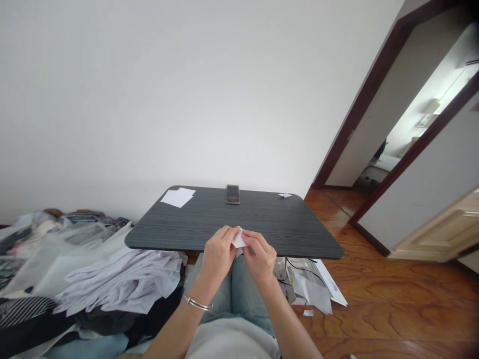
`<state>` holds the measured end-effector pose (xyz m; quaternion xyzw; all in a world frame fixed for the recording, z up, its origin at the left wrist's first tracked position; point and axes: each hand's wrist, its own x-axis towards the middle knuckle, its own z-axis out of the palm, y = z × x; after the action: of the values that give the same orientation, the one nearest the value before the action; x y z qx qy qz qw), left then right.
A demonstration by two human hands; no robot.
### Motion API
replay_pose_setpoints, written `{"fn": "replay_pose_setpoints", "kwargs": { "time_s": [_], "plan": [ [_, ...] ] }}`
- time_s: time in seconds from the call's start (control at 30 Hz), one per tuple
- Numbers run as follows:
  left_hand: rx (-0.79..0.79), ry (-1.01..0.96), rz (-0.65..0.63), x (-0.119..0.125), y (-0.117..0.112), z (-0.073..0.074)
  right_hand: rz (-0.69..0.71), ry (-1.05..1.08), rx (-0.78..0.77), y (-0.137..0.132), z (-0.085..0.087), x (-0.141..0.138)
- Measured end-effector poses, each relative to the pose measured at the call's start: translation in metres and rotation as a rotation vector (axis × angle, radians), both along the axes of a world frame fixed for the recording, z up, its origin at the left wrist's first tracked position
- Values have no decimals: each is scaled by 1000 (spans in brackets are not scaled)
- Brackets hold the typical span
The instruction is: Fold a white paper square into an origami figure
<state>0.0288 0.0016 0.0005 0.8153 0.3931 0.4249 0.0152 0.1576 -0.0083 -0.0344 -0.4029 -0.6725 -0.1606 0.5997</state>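
Note:
My left hand and my right hand meet at the near edge of a dark wood-grain table. Both pinch a small folded piece of white paper between their fingertips, just above the table edge. A thin metal bracelet circles my left wrist. Most of the paper is hidden by my fingers.
At the table's far side lie white paper sheets, a phone and a tiny folded paper figure. Piled clothes and bags fill the left. Loose papers and a cable lie on the wooden floor; an open doorway stands right.

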Motion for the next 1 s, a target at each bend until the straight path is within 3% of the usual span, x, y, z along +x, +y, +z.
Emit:
{"fn": "replay_pose_setpoints", "kwargs": {
  "time_s": [0.23,0.43,0.57,0.77,1.0],
  "plan": [
    [4,11,52,3,-3,4,-17,14,74,2,-4,-1],
    [35,-76,56,4,0,-2,16,84,54,2,-2,-4],
    [58,-106,65,2,3,-3,201,205,-58,-2,1,-3],
    [50,-133,41,-2,3,1,489,558,-283,0,3,1],
    [-28,-181,41,-2,1,7,689,604,-395,8,3,2]
  ]
}}
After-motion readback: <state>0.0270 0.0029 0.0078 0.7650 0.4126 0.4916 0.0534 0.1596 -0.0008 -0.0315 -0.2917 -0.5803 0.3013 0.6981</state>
